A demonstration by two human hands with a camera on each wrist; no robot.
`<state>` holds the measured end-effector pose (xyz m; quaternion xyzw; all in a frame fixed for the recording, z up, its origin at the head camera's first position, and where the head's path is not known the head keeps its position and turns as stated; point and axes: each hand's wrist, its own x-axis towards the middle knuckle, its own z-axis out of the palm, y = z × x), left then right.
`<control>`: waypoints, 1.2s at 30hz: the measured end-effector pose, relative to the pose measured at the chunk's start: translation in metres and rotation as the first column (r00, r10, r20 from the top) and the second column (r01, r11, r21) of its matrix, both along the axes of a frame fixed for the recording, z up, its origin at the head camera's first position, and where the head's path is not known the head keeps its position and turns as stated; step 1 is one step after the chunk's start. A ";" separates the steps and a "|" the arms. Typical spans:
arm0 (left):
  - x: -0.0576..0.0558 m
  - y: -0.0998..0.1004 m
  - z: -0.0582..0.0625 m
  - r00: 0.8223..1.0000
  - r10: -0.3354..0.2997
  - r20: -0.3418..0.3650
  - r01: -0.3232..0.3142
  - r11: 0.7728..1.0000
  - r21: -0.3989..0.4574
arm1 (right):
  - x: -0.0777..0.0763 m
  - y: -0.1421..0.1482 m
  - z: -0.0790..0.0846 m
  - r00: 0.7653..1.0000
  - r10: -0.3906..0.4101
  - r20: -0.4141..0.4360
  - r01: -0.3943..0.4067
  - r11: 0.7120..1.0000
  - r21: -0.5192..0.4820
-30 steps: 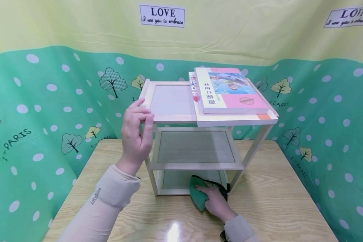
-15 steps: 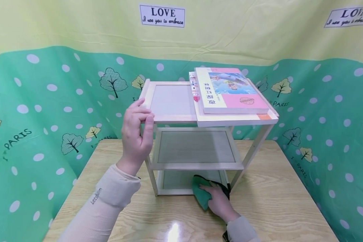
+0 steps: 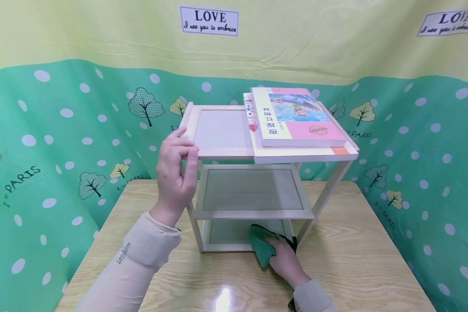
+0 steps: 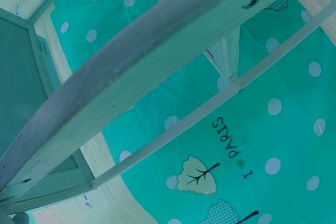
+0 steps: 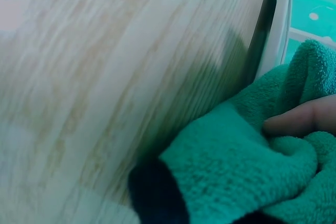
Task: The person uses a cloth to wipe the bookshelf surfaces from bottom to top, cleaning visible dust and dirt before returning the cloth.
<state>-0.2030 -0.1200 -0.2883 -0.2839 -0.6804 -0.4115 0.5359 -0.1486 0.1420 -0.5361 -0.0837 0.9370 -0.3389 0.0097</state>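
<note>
A pale three-tier shelf rack (image 3: 253, 214) stands on the wooden table. My left hand (image 3: 175, 173) holds the front left corner of its top tier, fingers over the side rail and thumb at the front. Close up in the left wrist view runs a wooden rail (image 4: 131, 61) of the rack. At the right part of the bottom tier, my right hand (image 3: 286, 262) grips a green cloth (image 3: 260, 247) with a dark edge. The right wrist view shows the cloth (image 5: 226, 166) bunched, one finger (image 5: 299, 119) pressing into a fold; the other fingers are hidden there.
A pink-and-white book (image 3: 296, 117) lies on a larger pale book (image 3: 288, 154) on the right half of the top tier. The middle tier (image 3: 253, 190) sits above my right hand. Around the table (image 3: 355, 260) hangs a green and yellow patterned curtain (image 3: 82, 143).
My right hand has slid a little to the right along the bottom tier with the cloth. The left hand, rack and books have stayed put.
</note>
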 end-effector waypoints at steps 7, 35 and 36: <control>0.000 -0.001 0.000 1.000 -0.003 0.000 0.003 1.000 -0.002 | 0.000 -0.002 -0.004 1.000 -0.011 -0.026 0.011 1.000 -0.004; 0.000 0.002 0.000 1.000 -0.010 0.004 0.010 1.000 0.018 | 0.003 -0.009 0.001 0.999 0.049 -0.004 -0.049 0.999 -0.018; 0.001 0.002 0.000 1.000 -0.011 0.003 0.010 1.000 0.019 | 0.003 -0.009 0.001 0.999 0.051 -0.005 -0.051 0.999 -0.016</control>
